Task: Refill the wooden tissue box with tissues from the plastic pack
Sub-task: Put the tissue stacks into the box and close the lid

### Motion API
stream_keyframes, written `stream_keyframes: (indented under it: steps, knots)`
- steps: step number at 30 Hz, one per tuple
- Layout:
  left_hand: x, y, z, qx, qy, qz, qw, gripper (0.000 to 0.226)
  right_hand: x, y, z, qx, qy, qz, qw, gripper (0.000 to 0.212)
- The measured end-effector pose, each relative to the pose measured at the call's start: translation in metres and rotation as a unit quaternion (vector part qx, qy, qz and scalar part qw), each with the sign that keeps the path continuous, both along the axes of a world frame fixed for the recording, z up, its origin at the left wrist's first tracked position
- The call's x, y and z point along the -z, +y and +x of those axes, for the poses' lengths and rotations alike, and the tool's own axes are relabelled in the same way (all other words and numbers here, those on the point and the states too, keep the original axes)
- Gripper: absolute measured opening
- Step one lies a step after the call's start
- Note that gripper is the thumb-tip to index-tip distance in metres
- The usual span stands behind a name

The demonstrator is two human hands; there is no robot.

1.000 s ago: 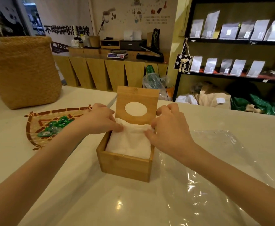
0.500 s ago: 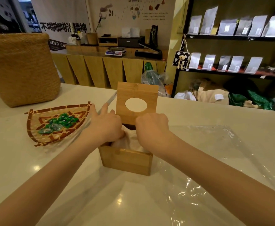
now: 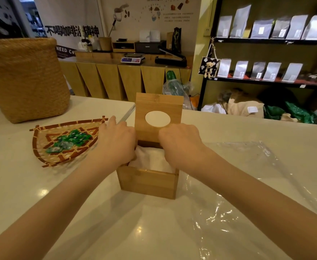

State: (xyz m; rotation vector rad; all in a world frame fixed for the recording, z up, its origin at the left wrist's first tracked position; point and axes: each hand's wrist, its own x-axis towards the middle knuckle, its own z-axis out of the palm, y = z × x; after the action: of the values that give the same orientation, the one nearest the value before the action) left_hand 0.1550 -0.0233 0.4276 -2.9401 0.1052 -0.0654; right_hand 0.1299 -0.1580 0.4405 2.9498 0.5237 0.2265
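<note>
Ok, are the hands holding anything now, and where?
Nothing clearly gripped: left hand and right hand press down on the tissues inside the wooden box; fingertips hidden.

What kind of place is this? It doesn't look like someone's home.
Most likely a small coffee or tea shop. Black shelves hold rows of sealed silver pouches, as if for sale. A digital scale sits on the wooden back counter, and a wall banner has large Chinese lettering.

Fingertips: both hands' fingers [image 3: 129,147] curl out of sight into the wooden tissue box [image 3: 148,182].
Tissues [image 3: 152,160]: mostly covered by hands.
Plastic pack [image 3: 247,184]: cut off at right edge.
</note>
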Motion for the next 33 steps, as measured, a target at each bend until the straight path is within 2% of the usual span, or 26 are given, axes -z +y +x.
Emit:
stream_keyframes:
  steps: [3, 7, 12, 14, 17, 21, 23, 25, 28, 31, 33]
  knots:
    - [0.000, 0.001, 0.002, 0.008, 0.075, 0.018, 0.997, 0.045, -0.001, -0.003, 0.004, -0.013, 0.091, -0.031, 0.995, 0.025]
    - [0.003, -0.006, 0.003, 0.024, 0.087, 0.041, 0.995, 0.043, -0.007, -0.003, 0.005, 0.003, 0.189, -0.051, 0.981, 0.033]
    - [0.007, -0.007, 0.008, 0.014, 0.113, 0.061, 0.992, 0.040, -0.007, 0.001, 0.014, 0.044, 0.307, -0.055, 0.949, 0.012]
    - [0.007, -0.006, 0.009, 0.006, 0.120, 0.066, 0.991, 0.040, -0.006, 0.003, 0.014, 0.046, 0.310, -0.073, 0.947, 0.012]
    - [0.008, -0.007, 0.009, -0.009, 0.129, 0.066, 0.989, 0.039, -0.002, 0.005, 0.013, 0.033, 0.255, -0.094, 0.962, 0.024]
    - [0.011, -0.008, 0.008, -0.010, 0.113, 0.078, 0.990, 0.037, 0.008, 0.007, 0.013, 0.035, 0.203, -0.093, 0.974, 0.026]
    - [0.012, -0.007, 0.007, 0.003, 0.110, 0.077, 0.991, 0.036, 0.009, 0.005, 0.014, 0.037, 0.215, -0.066, 0.974, 0.025]
    - [0.008, -0.007, 0.004, 0.010, 0.122, 0.068, 0.990, 0.038, 0.004, -0.001, 0.013, 0.040, 0.259, 0.002, 0.965, 0.017]
    - [-0.012, -0.013, -0.006, 0.018, 0.105, 0.033, 0.994, 0.036, -0.011, -0.018, 0.012, 0.034, 0.312, 0.167, 0.935, 0.035]
    - [-0.042, -0.032, -0.028, 0.067, 0.026, 0.017, 0.997, 0.034, -0.031, -0.048, 0.002, 0.006, 0.272, 0.254, 0.928, 0.031]
    - [-0.058, -0.052, -0.051, 0.148, 0.020, -0.019, 0.989, 0.035, -0.041, -0.073, -0.011, 0.010, 0.225, 0.294, 0.929, 0.030]
